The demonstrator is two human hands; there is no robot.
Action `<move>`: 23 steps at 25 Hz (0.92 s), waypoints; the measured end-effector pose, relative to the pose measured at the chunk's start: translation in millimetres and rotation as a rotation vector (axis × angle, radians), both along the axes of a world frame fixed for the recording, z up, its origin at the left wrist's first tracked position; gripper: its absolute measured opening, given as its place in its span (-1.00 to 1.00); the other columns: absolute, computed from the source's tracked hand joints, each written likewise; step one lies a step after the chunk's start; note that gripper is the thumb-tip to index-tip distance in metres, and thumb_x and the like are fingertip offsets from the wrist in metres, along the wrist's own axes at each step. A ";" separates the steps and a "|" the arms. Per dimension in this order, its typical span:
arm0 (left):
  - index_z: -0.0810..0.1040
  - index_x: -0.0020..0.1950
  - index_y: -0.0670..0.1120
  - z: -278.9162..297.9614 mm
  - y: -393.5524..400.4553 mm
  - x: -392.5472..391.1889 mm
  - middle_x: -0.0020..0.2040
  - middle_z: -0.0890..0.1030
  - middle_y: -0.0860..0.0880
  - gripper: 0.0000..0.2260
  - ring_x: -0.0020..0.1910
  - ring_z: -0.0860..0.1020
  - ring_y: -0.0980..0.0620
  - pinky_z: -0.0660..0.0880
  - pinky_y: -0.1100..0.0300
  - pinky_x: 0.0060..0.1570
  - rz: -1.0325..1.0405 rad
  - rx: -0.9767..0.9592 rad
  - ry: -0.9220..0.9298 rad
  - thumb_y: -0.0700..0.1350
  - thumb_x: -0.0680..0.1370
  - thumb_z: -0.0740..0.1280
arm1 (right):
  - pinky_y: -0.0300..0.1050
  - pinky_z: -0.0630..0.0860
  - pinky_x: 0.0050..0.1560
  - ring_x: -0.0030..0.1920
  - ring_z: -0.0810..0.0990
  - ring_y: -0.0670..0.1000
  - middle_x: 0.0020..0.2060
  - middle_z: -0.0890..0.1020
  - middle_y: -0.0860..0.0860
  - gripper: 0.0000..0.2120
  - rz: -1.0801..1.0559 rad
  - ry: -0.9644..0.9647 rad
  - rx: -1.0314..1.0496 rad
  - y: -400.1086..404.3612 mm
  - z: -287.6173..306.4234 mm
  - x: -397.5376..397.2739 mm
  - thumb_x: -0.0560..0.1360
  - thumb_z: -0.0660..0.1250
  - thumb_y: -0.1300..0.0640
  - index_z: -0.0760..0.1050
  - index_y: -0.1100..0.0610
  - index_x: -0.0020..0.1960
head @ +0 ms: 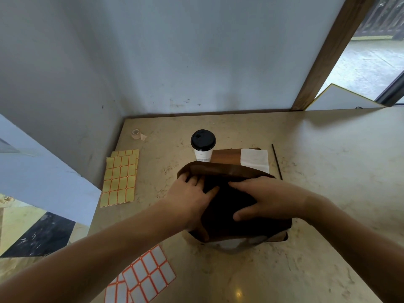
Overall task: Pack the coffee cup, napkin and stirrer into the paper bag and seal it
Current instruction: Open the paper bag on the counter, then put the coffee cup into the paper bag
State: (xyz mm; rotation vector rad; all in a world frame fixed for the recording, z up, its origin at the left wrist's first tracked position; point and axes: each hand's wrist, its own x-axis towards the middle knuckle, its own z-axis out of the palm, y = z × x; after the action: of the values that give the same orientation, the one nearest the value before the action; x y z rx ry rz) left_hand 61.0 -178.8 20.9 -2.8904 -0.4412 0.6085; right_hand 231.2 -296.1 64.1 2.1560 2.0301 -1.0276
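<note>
Brown paper bag (220, 169) sits mid-counter (328, 149): left hand (192, 195) curls over its left rim, right hand (271, 197) lies spread flat on it, fingers straight. Behind it stands the black-lidded white coffee cup (202, 147) (print unreadable), then the white napkin (254, 159) and thin black stirrer (276, 160) toward the right edge.

Base of coffee cup (203, 147) behind paper bag (218, 169) rim.

Paper bag (220, 171): brown. Coffee cup (203, 153): white, black lid. Napkin (255, 159): white. Stirrer (276, 161): black. Worktop (317, 171): beige, marbled. Label sheets (119, 178): yellow, orange-gridded.
</note>
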 end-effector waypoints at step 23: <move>0.01 0.56 0.03 -3.0 10.8 6.6 0.54 0.15 -0.20 -0.13 0.50 0.10 -0.25 -0.01 -0.22 0.47 0.020 -0.057 -0.051 0.16 0.42 0.45 | 0.25 0.34 0.31 0.44 0.23 0.23 0.53 0.12 0.05 0.10 -0.050 -0.354 0.031 232.8 -109.3 67.4 0.19 0.54 -0.22 -0.06 -0.20 0.52</move>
State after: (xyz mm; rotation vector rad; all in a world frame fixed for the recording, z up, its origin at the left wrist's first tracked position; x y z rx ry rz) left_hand 67.6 -168.1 17.8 -2.9647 -0.4683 0.5608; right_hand 298.6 -63.3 -45.1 2.2207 1.8470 -0.5664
